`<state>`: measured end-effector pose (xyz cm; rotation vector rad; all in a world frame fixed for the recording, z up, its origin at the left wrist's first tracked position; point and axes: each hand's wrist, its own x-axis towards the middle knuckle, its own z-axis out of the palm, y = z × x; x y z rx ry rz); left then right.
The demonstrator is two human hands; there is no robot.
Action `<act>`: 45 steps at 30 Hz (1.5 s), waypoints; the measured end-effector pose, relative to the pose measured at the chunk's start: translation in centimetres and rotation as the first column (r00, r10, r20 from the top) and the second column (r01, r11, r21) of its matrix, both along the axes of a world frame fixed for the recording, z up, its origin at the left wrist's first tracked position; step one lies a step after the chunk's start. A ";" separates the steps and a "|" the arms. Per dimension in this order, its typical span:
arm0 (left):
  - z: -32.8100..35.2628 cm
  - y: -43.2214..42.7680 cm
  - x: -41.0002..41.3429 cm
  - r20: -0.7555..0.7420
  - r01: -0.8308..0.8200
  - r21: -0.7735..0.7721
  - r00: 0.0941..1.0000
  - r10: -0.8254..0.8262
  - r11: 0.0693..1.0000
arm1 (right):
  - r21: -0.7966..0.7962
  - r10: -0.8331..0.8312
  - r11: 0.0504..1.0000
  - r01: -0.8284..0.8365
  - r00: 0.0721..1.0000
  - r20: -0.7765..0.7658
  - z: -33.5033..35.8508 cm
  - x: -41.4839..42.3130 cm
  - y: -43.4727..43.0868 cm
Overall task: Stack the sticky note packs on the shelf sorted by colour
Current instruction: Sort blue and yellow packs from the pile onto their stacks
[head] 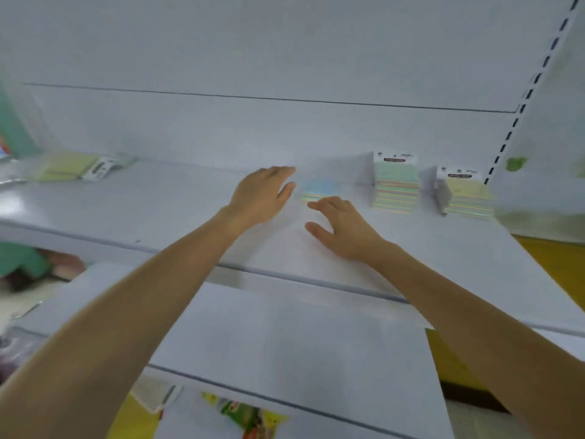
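A low blue-topped stack of sticky note packs (319,189) lies on the white shelf (164,213), blurred. My left hand (264,194) hovers just left of it, fingers straight, holding nothing. My right hand (343,228) is spread in front of the stack, fingertips close to its near edge; I cannot tell if they touch. To the right stand two taller stacks: a green-topped stack (395,188) and a yellow-topped stack (467,194). Loose yellow packs (68,167) lie at the shelf's far left.
The shelf's white back panel rises behind the stacks, with a slotted upright (519,112) at the right. A lower white shelf (285,343) juts out beneath my arms. Coloured packets (250,413) lie below it. A yellow surface (550,258) shows at the right.
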<state>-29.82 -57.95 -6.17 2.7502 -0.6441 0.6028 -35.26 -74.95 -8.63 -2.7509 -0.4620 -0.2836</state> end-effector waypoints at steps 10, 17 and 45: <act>-0.7 22.4 1.4 -0.074 -0.259 -0.016 0.964 0.257 0.966 | 0.053 0.172 0.984 -0.167 0.978 -0.114 -0.2 3.5 20.4; -0.6 33.9 6.3 -0.060 -0.348 -0.103 0.937 0.343 0.932 | 0.000 0.253 0.967 -0.257 0.954 -0.158 0.5 11.5 30.1; -1.2 51.7 24.1 -0.218 -0.291 -0.190 0.944 0.249 0.938 | 0.268 -0.066 0.952 0.151 0.951 -0.302 0.1 29.7 49.3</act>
